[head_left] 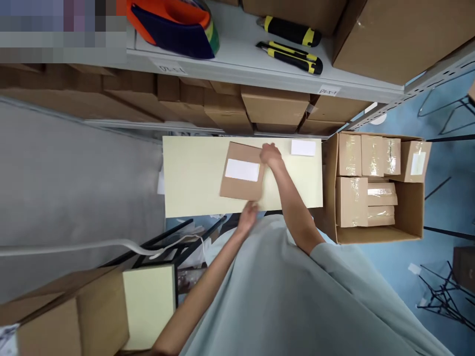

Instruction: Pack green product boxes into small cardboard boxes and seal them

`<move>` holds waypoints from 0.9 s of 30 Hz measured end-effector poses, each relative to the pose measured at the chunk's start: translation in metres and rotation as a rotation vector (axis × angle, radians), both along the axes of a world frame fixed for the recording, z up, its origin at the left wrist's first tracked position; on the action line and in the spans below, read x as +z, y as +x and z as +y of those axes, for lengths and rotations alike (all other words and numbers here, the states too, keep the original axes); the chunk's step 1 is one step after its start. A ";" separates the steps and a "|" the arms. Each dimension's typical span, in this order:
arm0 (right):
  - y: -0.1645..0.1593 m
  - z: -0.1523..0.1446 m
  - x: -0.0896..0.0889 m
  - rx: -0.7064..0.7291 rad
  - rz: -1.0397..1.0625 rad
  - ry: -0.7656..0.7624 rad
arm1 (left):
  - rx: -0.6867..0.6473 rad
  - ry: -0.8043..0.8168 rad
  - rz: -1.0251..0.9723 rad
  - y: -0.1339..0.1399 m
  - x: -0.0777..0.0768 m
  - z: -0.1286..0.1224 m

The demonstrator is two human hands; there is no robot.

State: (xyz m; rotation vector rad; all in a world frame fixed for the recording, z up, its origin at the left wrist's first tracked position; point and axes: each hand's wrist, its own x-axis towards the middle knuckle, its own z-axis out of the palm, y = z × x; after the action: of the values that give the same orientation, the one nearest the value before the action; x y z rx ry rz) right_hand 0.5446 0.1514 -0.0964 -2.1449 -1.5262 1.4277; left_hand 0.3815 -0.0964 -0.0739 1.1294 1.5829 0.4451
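A flat brown cardboard box (239,189) lies slightly turned on the pale yellow tabletop (193,173), with a blank-looking white label (242,170) on its upper face. At the box's far right corner, my right hand (271,155) has its fingers curled around the edge. My left hand (248,216) is by the near edge of the box, at the table's front edge. Its fingers are blurred, so whether they touch the cardboard is unclear. A small stack of white labels (303,148) rests at the table's far right corner.
Right of the table stands a large open carton (416,207) holding several taped boxes. Above the table's far side, a metal shelf (230,37) bears an orange-and-blue tape dispenser (174,29) and two utility knives (291,57). More cartons (92,311) sit at lower left.
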 end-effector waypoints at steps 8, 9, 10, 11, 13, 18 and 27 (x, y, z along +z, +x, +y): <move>-0.027 -0.071 0.016 0.205 0.082 0.432 | -0.162 0.094 -0.020 -0.003 0.042 0.050; -0.018 -0.095 0.018 0.154 0.025 0.436 | -0.088 0.154 0.096 -0.020 0.042 0.069; -0.009 -0.119 0.020 0.105 -0.041 0.428 | -0.019 0.215 0.203 -0.036 0.039 0.089; -0.003 -0.140 0.019 0.065 -0.106 0.407 | 0.022 0.268 0.294 -0.050 0.035 0.110; 0.002 -0.172 0.012 0.012 -0.208 0.349 | 0.051 0.331 0.430 -0.067 0.023 0.150; -0.003 -0.190 -0.010 -0.019 -0.086 0.273 | -0.030 0.114 0.565 -0.064 0.003 0.209; 0.071 -0.145 -0.006 0.100 0.397 0.232 | -0.070 -0.148 0.612 -0.087 0.014 0.168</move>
State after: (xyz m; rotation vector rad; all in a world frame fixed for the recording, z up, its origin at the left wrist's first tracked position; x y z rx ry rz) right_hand 0.6158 0.0068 -0.1024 -1.5622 -1.5676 1.5078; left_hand 0.2945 0.0716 -0.0598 1.2697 2.0510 -0.0831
